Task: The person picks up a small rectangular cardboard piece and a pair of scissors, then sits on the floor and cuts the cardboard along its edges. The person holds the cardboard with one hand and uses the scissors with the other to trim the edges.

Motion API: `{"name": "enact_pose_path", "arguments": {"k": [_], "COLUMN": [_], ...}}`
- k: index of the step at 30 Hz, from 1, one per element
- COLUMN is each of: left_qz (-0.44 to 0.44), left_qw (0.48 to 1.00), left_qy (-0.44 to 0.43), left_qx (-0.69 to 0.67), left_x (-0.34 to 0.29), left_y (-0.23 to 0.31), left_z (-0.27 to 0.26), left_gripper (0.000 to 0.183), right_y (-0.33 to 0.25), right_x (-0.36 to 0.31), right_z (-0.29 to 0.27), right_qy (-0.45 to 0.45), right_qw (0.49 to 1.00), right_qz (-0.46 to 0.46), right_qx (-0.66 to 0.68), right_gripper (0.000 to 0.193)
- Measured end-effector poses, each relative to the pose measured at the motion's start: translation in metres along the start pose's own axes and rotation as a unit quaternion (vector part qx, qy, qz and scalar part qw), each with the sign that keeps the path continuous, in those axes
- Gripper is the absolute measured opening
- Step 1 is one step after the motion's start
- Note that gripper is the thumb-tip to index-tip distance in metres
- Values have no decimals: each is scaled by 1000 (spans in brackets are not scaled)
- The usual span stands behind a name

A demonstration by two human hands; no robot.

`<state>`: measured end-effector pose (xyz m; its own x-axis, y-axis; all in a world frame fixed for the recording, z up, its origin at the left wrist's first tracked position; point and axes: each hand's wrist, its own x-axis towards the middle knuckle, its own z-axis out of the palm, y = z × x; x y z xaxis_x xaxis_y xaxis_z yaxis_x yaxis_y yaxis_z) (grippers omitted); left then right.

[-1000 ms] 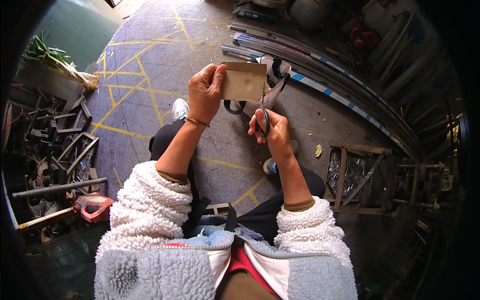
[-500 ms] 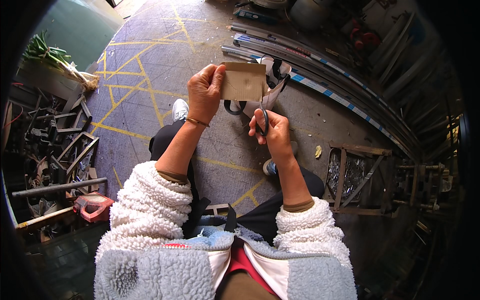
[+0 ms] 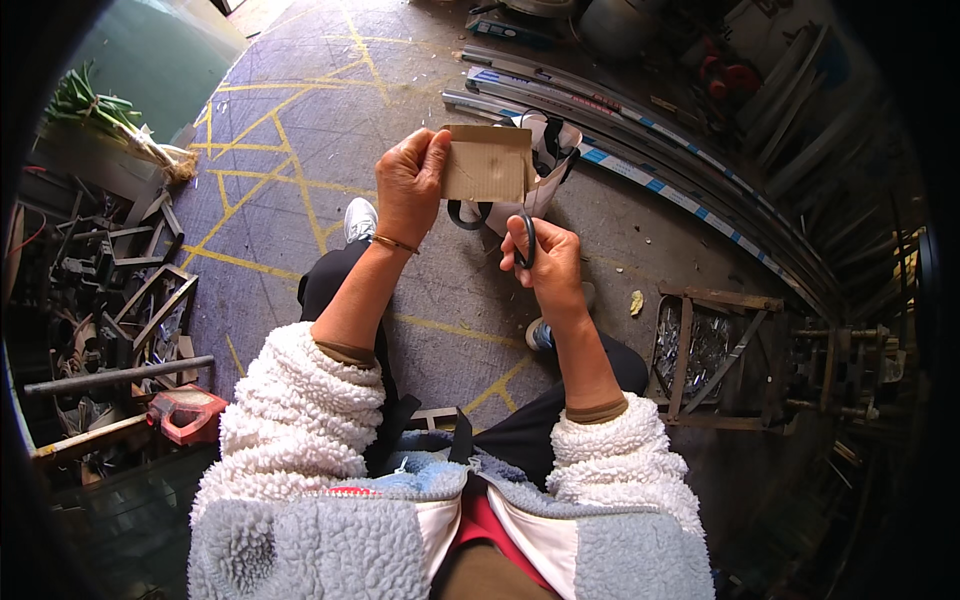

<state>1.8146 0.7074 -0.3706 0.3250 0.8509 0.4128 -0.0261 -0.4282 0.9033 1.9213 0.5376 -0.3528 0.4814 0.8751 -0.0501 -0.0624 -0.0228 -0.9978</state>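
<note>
My left hand [image 3: 412, 178] pinches the left edge of a small brown cardboard piece [image 3: 486, 165], thumb on the near face. The cardboard is held up in front of me above the floor. My right hand [image 3: 548, 258] is closed round the dark handles of a pair of scissors [image 3: 528, 242]. The blades point up toward the cardboard's lower right corner; how far they reach onto it is hard to make out. Just behind the cardboard stands a white bag [image 3: 548, 150] with dark straps, partly hidden by it.
Long metal profiles [image 3: 640, 165] lie across the floor at the far right. A metal frame [image 3: 690, 360] with shiny scraps is at right. Metal offcuts [image 3: 130, 260] and a red container [image 3: 188, 410] are at left. Green onions [image 3: 110, 115] lie at the far left.
My right hand with the scissors has shifted very slightly to the right. My left hand and the cardboard have stayed in place.
</note>
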Motion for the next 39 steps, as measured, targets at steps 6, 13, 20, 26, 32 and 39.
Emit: {"name": "enact_pose_path", "arguments": {"k": [6,13,20,26,32,39], "left_qz": [13,4,0,-11,-14,-17], "left_qw": [1000,1000,1000,1000,999,999], "left_qy": [-11,-11,-9,-15,-19,-31], "left_qx": [1,0,-7,-9,-25,-24], "left_x": [-4,-2,-3,-2,-1,1], "left_y": [4,3,3,2,0,-3], "left_z": [4,3,5,4,2,-1], "left_gripper": [30,30,30,31,33,33], "right_y": [-2,1,-2,-1,-1,-4], "right_x": [1,2,2,3,2,1], "right_z": [-2,-2,-3,0,-4,-6], "right_qy": [-3,3,3,20,18,4], "right_qw": [1000,1000,1000,1000,1000,1000], "right_qz": [11,9,15,-4,5,18], "right_qx": [14,6,7,2,-21,-9], "right_gripper": [45,43,43,47,38,37]}}
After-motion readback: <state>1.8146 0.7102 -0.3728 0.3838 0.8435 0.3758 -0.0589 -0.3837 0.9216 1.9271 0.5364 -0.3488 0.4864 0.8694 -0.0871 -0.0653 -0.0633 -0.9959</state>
